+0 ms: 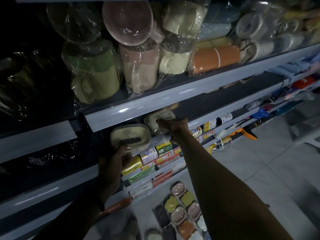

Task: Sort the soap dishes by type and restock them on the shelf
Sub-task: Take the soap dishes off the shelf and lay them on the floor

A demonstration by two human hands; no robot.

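Note:
My left hand point(119, 158) grips a cream oval soap dish point(130, 136) wrapped in clear plastic, held up at the front edge of the second shelf point(225, 101). My right hand point(174, 126) is closed on a second cream wrapped soap dish point(160, 119) with a white label, pushed just under the lip of the shelf above. Down on the floor lie several more wrapped soap dishes point(180, 213) in pink, yellow-green, orange and dark colours, partly hidden behind my right forearm.
The top shelf point(155, 101) holds plastic-wrapped cups and bins in green, pink, cream and orange. Lower shelves carry small boxed and rolled goods point(155, 153) with red price tags. Grey tiled floor point(268, 161) spreads to the right. The left side is dark.

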